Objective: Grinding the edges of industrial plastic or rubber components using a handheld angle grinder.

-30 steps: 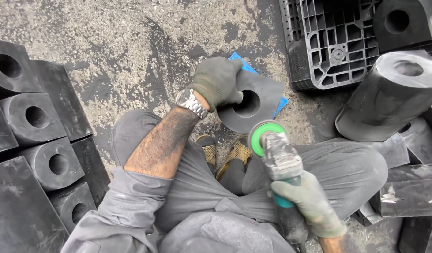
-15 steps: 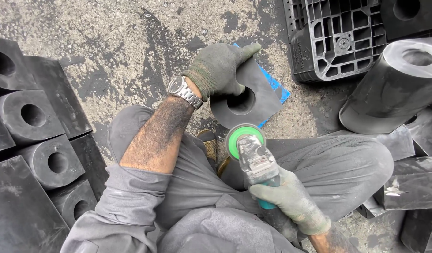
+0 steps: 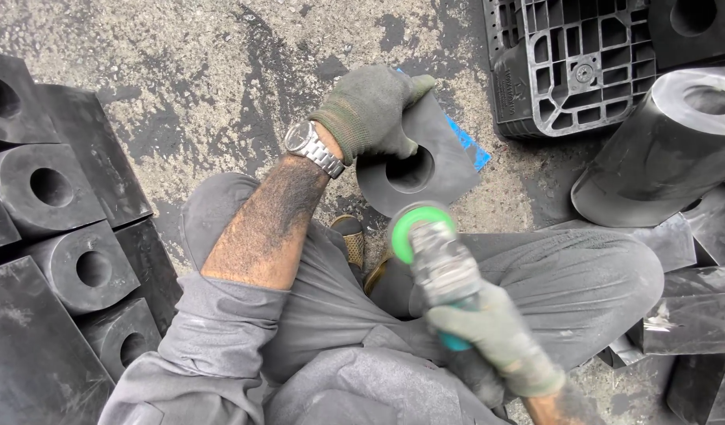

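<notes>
My left hand (image 3: 370, 110), gloved, is closed over the top edge of a black rubber block (image 3: 425, 161) with a round hole, which sits tilted on the concrete floor (image 3: 221, 63) just past my knees, over a blue sheet (image 3: 466, 145). My right hand (image 3: 496, 342) (also gloved) is wrapped tight around an angle grinder (image 3: 437, 267), its green-rimmed disc just short of the block's near edge. More holed blocks (image 3: 51, 189) are stacked to my left.
</notes>
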